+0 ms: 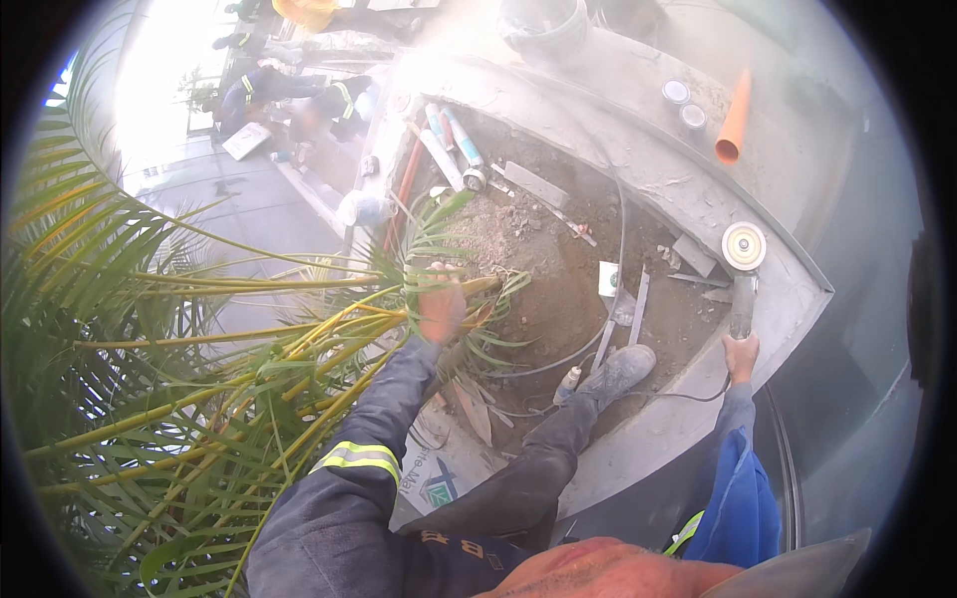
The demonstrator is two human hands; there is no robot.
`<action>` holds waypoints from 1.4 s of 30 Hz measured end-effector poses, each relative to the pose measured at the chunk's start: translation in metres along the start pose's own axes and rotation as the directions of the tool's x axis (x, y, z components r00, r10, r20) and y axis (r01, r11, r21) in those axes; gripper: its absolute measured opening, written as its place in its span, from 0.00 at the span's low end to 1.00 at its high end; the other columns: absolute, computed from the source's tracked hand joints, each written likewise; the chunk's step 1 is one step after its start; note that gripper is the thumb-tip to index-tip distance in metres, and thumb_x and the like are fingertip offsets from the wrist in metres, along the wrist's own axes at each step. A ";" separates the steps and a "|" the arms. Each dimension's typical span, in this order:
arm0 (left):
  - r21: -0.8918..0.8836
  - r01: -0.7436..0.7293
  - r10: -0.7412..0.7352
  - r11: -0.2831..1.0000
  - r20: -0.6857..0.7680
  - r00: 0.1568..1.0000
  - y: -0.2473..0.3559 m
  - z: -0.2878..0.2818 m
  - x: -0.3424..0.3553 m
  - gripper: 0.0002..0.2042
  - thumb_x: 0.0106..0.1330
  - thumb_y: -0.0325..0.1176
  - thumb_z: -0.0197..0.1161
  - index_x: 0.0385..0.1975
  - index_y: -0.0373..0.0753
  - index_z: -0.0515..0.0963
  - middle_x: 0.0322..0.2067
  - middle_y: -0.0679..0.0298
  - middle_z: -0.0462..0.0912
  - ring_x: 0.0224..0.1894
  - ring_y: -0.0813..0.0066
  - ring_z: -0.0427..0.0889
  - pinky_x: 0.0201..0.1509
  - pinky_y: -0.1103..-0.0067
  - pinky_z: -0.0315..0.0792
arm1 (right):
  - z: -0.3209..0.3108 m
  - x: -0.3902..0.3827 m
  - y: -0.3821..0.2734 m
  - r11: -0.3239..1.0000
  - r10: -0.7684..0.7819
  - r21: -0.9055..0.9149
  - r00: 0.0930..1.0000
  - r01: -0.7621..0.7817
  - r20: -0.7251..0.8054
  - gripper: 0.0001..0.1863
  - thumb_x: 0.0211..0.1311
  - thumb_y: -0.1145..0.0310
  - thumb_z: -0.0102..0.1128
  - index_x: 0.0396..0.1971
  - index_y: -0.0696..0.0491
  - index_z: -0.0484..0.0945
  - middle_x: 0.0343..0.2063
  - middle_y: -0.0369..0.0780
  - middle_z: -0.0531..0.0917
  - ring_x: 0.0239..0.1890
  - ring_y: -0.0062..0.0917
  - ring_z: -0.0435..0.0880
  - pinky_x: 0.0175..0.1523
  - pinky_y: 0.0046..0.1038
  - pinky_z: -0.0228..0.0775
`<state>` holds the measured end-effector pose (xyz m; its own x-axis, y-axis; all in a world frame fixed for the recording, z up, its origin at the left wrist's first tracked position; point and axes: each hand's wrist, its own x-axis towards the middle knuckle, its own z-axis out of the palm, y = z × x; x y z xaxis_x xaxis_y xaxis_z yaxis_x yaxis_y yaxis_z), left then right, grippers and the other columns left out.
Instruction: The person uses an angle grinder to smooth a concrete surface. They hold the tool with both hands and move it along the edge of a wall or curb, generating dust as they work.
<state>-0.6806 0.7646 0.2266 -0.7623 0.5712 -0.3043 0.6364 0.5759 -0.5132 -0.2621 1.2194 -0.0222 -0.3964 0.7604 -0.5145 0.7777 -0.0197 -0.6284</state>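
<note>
My right hand [740, 356] is wrapped round the rear of an angle grinder [743, 307]. The grinder's pale round disc [744, 245] faces up over the corner of the dusty planter ledge [638, 448]; I cannot tell whether it spins. A power cord trails from its back end toward my boot [626, 369], which is planted in the soil. My left hand [442, 309] is closed among the yellow-green stems of a palm [339, 334], near their base. Leaves cover part of its fingers.
Soil [558, 269] in the planter holds offcuts, a cable connector [568, 381], a white card [608, 279] and several tubes [454, 140]. Beyond the ledge are an orange pipe [735, 120], two cans [684, 104] and a bucket [543, 25]. People [289, 100] crouch far left amid dust.
</note>
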 end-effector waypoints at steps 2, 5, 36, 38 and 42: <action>0.210 0.003 -0.023 0.978 0.093 0.995 -0.016 -0.010 0.013 0.22 0.57 0.41 0.65 0.49 0.35 0.81 0.51 0.46 0.83 0.59 0.50 0.78 0.60 0.59 0.71 | -0.004 0.003 0.003 0.999 0.014 0.035 0.998 -0.016 0.057 0.14 0.46 0.68 0.67 0.31 0.61 0.79 0.23 0.46 0.83 0.28 0.37 0.84 0.39 0.38 0.75; 0.108 -0.025 -0.030 0.994 0.478 0.878 -0.018 -0.049 0.027 0.14 0.61 0.37 0.63 0.43 0.39 0.85 0.40 0.55 0.87 0.49 0.57 0.85 0.50 0.63 0.76 | -0.008 0.002 0.007 1.000 -0.014 0.021 0.998 0.013 0.067 0.12 0.45 0.68 0.67 0.28 0.60 0.79 0.20 0.41 0.81 0.25 0.30 0.81 0.36 0.36 0.73; -0.198 -0.060 0.197 0.978 0.801 0.566 -0.051 -0.058 0.052 0.46 0.41 0.51 0.84 0.59 0.29 0.74 0.50 0.48 0.86 0.53 0.52 0.86 0.57 0.65 0.79 | -0.019 0.020 -0.047 0.991 0.095 -0.100 0.994 -0.090 0.045 0.14 0.46 0.64 0.69 0.24 0.61 0.82 0.17 0.46 0.82 0.23 0.37 0.84 0.33 0.39 0.74; -0.183 -0.050 0.180 0.982 0.812 0.555 -0.048 -0.062 0.047 0.43 0.42 0.50 0.83 0.57 0.30 0.74 0.48 0.48 0.86 0.52 0.53 0.86 0.56 0.65 0.80 | -0.027 0.020 -0.063 0.976 0.135 -0.186 0.986 -0.115 0.098 0.17 0.45 0.63 0.70 0.30 0.62 0.82 0.27 0.53 0.86 0.34 0.47 0.88 0.42 0.41 0.78; -0.167 -0.020 0.146 0.986 0.788 0.599 -0.043 -0.070 0.053 0.35 0.48 0.49 0.78 0.52 0.32 0.76 0.45 0.49 0.87 0.49 0.54 0.87 0.53 0.64 0.81 | -0.036 0.030 -0.066 0.948 0.094 -0.312 0.990 -0.056 0.107 0.22 0.45 0.63 0.70 0.37 0.63 0.81 0.34 0.56 0.87 0.41 0.50 0.88 0.47 0.42 0.78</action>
<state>-0.7400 0.8108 0.2888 -0.4565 -0.0348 -0.8891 0.6624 0.6539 -0.3657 -0.3080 1.2674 0.0249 -0.3714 0.6814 -0.6307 0.9122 0.1411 -0.3846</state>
